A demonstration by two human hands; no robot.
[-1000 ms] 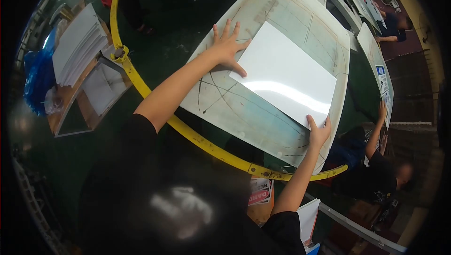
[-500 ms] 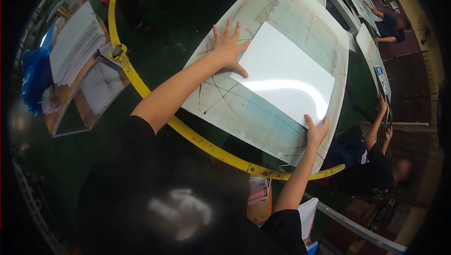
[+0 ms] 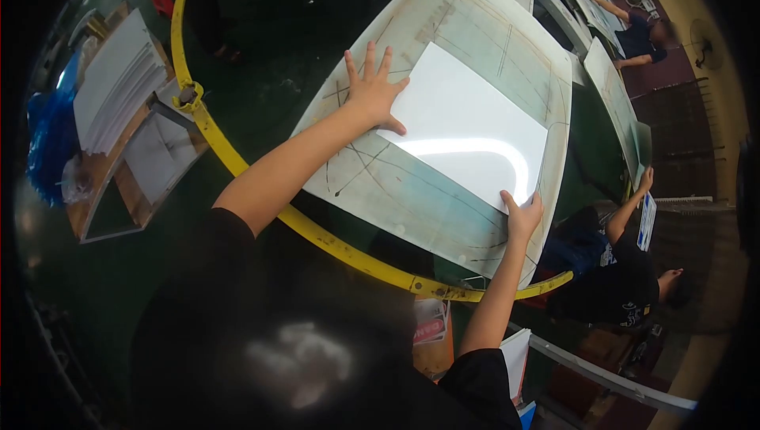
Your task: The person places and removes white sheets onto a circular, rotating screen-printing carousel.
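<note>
A glossy white rectangular sheet (image 3: 467, 105) lies flat on a pale, scuffed board (image 3: 380, 192) marked with dark lines. A bright curved light reflection crosses the sheet's lower part. My left hand (image 3: 372, 97) rests at the sheet's left edge, fingers spread over the board and thumb at the lower left corner. At the lower right corner is my right hand (image 3: 522, 215), its thumb and fingers apart along the sheet's edge. Neither hand is wrapped round anything.
A yellow curved rail (image 3: 340, 252) runs between my body and the board. Stacked white sheets (image 3: 119, 97) and blue plastic (image 3: 51, 129) stand at left. One co-worker (image 3: 613, 287) holds a blue-and-white label (image 3: 647, 222) at right; another person (image 3: 637, 38) works farther back.
The view has shifted slightly, while my hands keep about the same places on the sheet. At right, the co-worker's blue-and-white label has come off the board and hangs lower in the hand.
</note>
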